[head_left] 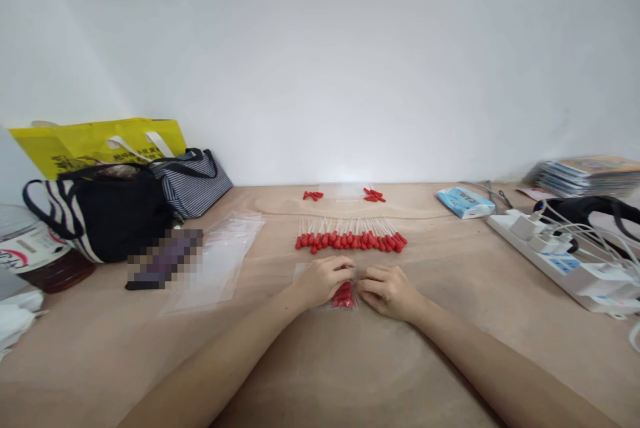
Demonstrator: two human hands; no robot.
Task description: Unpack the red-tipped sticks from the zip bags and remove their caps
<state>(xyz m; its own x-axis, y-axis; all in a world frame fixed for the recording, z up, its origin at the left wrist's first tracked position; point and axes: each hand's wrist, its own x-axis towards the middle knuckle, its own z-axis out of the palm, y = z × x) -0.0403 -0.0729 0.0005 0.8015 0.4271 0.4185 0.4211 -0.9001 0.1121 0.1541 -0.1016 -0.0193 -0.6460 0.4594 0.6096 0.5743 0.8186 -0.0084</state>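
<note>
Handling clear bag (355, 302) of red pieces (343, 296) between curled fingers of left hand (327, 280) and right hand (389, 290) — cannot tell whether pinching it — best kept flat, pressed gently.

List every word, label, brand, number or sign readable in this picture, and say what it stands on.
None can be quoted with certainty.
Yellow bag: dark characters, too blurred and partly covered.
Bottle: label lettering, cut off and blurred.
Blue packet: lettering, too blurred.
Power strip: blue label markings, too small.
Stack of booklets: any print too blurred.
</note>
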